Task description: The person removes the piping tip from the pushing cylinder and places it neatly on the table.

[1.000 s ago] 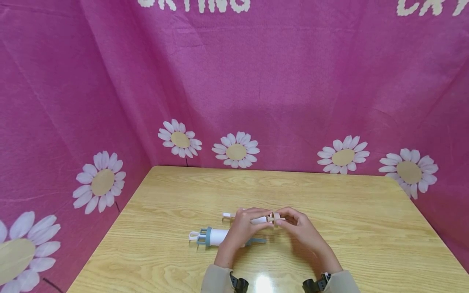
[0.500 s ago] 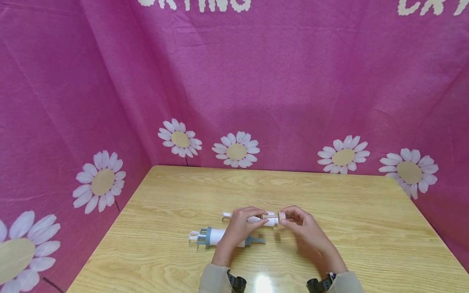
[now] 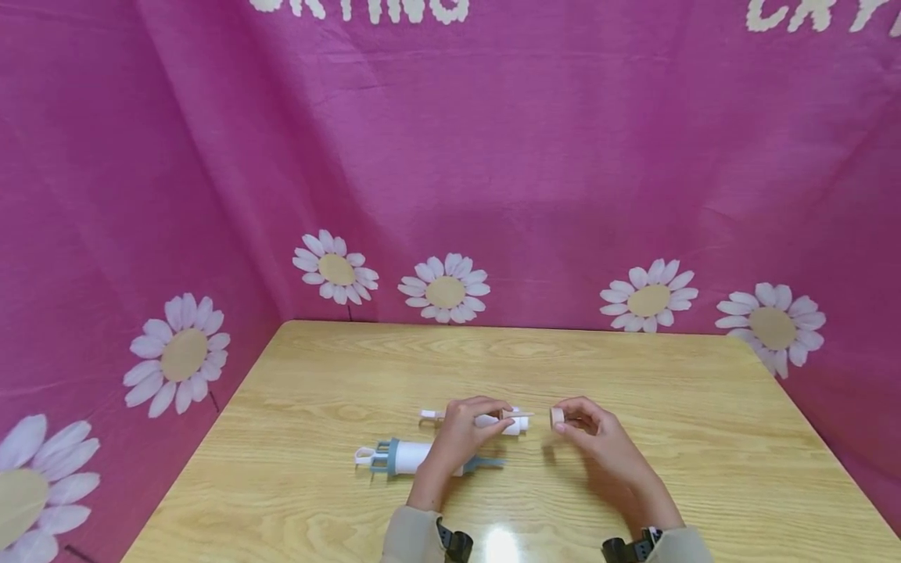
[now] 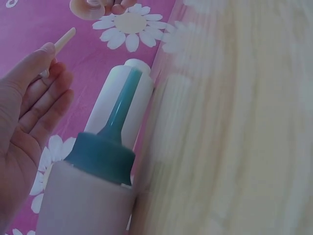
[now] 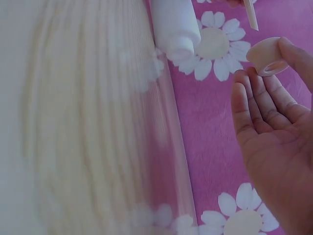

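Between thumb and fingers, my left hand [image 3: 461, 432] pinches a thin, tapered beige nozzle [image 4: 65, 40] that points right. My right hand [image 3: 611, 447] holds a short beige ring-shaped cap [image 5: 266, 56] by thumb and fingertips, its hollow side visible in the right wrist view. A small gap separates nozzle and cap. Behind the left hand lies a white tube [image 3: 522, 426] with a narrower neck [image 5: 181, 48] at its right end; the hand covers its middle. Partly under the left wrist rests a white-barrelled syringe [image 3: 414, 457] with a teal collar and long teal spout [image 4: 121, 110].
Both tubes lie side by side on the wood-grain table [image 3: 338, 367], their handle ends to the left. A pink cloth [image 3: 535, 156] with daisies stands behind the table and along its left side. Light glares off the front of the tabletop.
The right hand has drawn the ring-shaped cap to the right, away from the nozzle in the left hand. The left hand stays nearly in place. The view has shifted slightly.
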The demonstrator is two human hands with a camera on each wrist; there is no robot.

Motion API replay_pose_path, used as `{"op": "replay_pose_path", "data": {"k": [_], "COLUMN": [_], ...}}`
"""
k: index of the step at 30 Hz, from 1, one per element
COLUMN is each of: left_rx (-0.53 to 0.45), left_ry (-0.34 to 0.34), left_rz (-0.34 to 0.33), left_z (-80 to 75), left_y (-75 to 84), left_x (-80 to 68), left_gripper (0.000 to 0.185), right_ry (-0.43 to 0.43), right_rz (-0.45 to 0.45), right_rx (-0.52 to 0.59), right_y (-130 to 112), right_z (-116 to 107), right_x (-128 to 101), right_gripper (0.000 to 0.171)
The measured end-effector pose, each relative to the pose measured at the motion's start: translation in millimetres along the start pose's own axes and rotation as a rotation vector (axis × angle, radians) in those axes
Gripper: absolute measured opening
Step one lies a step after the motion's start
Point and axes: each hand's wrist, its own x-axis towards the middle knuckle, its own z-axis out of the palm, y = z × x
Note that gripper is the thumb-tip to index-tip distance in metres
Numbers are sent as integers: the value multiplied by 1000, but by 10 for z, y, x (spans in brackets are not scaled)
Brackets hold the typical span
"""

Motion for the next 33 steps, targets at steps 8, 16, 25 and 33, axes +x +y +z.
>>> {"op": "replay_pose_path", "data": {"k": [8,16,25,33], "left_rx": [-7,-19,-65,-62], "left_ry": [9,-2,-27,-37], "left_rz": [3,-5,-6,-25], "left_z": [109,220,355,470], "left_y": [46,98,175,243], "left_x": [52,95,150,192], "left_gripper": [16,14,15,16], "right_ry": [30,69,104,129], "right_rz": [-2,55,70,68], "right_rx": [-9,-43,-68,-88], "right_y": [36,60,105,181], "right_z": [-150,-319,-533,-703], "right_x": [-81,-187,-295,-365], "right_gripper": [29,31,34,34]}}
